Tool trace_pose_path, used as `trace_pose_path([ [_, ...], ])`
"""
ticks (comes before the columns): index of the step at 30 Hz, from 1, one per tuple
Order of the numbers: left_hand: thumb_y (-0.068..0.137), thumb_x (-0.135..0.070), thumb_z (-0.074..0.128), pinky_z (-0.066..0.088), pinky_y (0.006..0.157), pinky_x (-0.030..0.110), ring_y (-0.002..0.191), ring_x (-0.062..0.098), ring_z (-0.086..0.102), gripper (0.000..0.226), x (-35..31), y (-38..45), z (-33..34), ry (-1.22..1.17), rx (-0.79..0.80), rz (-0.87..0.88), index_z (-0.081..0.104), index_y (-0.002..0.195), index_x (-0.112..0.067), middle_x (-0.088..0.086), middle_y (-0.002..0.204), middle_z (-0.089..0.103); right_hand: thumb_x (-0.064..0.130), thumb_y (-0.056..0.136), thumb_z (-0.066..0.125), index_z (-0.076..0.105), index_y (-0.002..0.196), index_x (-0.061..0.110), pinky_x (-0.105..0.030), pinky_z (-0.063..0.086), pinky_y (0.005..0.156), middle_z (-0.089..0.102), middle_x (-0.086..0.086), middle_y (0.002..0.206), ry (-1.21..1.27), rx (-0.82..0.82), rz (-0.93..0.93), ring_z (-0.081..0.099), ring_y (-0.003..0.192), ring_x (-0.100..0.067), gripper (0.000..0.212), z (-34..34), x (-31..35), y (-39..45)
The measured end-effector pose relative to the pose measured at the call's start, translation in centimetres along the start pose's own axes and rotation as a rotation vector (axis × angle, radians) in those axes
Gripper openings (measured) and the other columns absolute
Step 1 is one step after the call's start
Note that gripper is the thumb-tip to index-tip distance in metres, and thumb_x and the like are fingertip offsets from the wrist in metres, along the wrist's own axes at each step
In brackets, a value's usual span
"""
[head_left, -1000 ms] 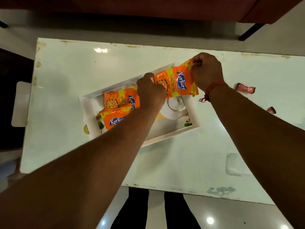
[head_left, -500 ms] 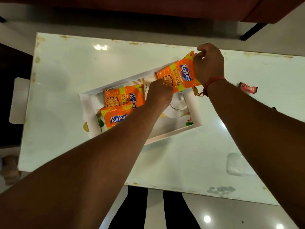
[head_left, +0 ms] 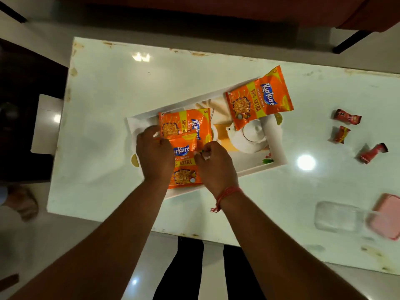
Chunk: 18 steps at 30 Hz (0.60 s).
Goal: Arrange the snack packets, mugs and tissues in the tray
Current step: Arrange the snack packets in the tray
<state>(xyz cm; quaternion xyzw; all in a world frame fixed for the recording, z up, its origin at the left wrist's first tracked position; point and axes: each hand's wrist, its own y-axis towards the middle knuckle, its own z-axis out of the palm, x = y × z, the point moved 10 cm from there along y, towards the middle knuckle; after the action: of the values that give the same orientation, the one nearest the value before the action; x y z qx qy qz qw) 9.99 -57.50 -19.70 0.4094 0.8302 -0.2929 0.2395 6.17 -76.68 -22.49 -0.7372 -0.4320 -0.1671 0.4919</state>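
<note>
tray (head_left: 279,146): white, rectangular, set at a slant on the white table (head_left: 104,100); its floor carries a printed picture of a teapot and cups.
in the tray: three orange kurkure snack packets, counted below.
near packet (head_left: 184,167): lies at the tray's near-left end, label up, overlapping the one behind it.
middle packet (head_left: 184,122): flat at the tray's left end, partly under the near packet.
far packet (head_left: 259,98): rests over the tray's far rim, its top corner out on the table, well apart from the other two.
left hand (head_left: 154,155): fingers curled onto the near packet's left edge, gripping it.
right hand (head_left: 215,163): fingertips pinch the same packet's right edge; a red thread circles the wrist.
hands: close together, one on each side of the near packet.
red wrapped sweets (head_left: 347,116): three, loose on the table right of the tray.
clear box (head_left: 337,215): one, at the table's near right, contents cannot be told.
pink lid (head_left: 387,217): one, blurred, just beside the clear box.
</note>
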Motion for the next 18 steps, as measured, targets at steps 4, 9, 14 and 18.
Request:
trace_pose_path([
  [4, 0.089, -0.006, 0.049, 0.044, 0.074, 0.023, 0.096, 0.016, 0.061, 0.030, 2.9, -0.8, 0.4, -0.022, 0.115, -0.110, 0.063, 0.112, -0.021, -0.003, 0.107, 0.066, 0.023, 0.091, 0.064, 0.052, 0.129, 0.013, -0.039, 0.047, 0.097, 0.052, -0.007, 0.133, -0.094, -0.209, -0.262, 0.052, 0.119, -0.027, 0.041, -0.3, 3.4, -0.2],
  [9, 0.091, -0.001, 0.049, 0.052, 0.083, 0.021, 0.096, 0.012, 0.063, 0.031, 0.4, -1.5, 0.0, -0.087, 0.106, 0.063, 0.064, 0.108, -0.024, -0.004, 0.106, 0.069, 0.030, 0.091, 0.061, 0.058, 0.127, 0.021, -0.045, 0.044, 0.093, 0.061, -0.006, 0.125, -0.600, 0.069, -0.518, 0.049, 0.116, -0.034, 0.037, 1.9, 6.9, 2.5],
  [14, 0.087, 0.000, 0.053, 0.054, 0.091, 0.032, 0.103, 0.016, 0.064, 0.040, -2.8, -2.9, 2.3, -0.238, 0.278, 0.145, 0.060, 0.118, -0.024, 0.000, 0.113, 0.068, 0.025, 0.089, 0.067, 0.065, 0.091, 0.018, -0.035, 0.046, 0.072, 0.060, -0.002, 0.085, -0.415, 0.227, -0.492, 0.061, 0.087, -0.028, 0.007, -2.6, 6.3, 3.1],
  [18, 0.087, -0.010, 0.057, 0.052, 0.095, 0.044, 0.110, 0.020, 0.059, 0.034, -3.7, -5.3, 4.6, -0.254, 0.325, 0.148, 0.058, 0.119, -0.020, 0.002, 0.120, 0.061, 0.028, 0.090, 0.068, 0.061, 0.092, 0.017, -0.028, 0.047, 0.072, 0.061, 0.002, 0.088, -0.222, -0.039, -0.320, 0.059, 0.083, -0.017, 0.012, -10.6, 2.5, 2.7],
])
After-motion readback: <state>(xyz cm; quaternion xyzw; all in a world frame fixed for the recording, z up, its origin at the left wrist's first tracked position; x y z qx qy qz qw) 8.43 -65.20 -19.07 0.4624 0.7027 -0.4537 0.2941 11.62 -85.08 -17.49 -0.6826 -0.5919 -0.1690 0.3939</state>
